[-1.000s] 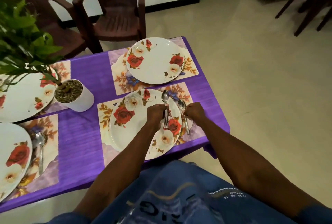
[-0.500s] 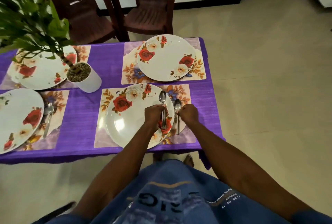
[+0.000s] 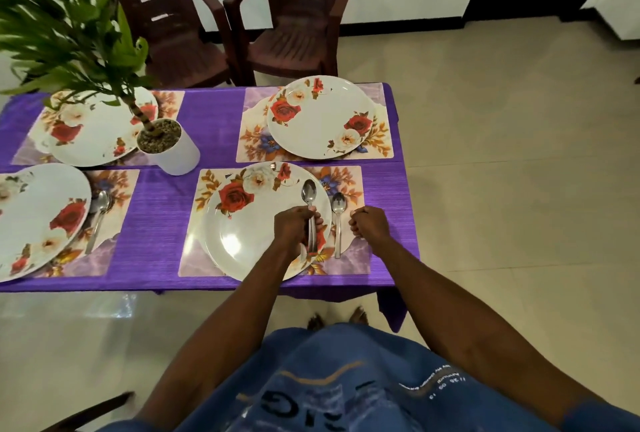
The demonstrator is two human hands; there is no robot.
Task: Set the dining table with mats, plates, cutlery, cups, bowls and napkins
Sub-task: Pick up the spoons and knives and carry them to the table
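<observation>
Left hand [image 3: 294,229] clenched round the handles of a spoon bundle [image 3: 309,193], bowl ends up, over the near plate's [image 3: 242,237] right rim. Right hand [image 3: 369,226] fisted and empty, just right of a single spoon [image 3: 338,213] lying on the floral mat [image 3: 353,258] beside that plate. Beyond the near plate: a far plate [image 3: 320,120] on its mat, a potted plant [image 3: 166,146], purple tabletop [image 3: 156,224], two brown chairs [image 3: 298,23], tiled floor [image 3: 519,189].
</observation>
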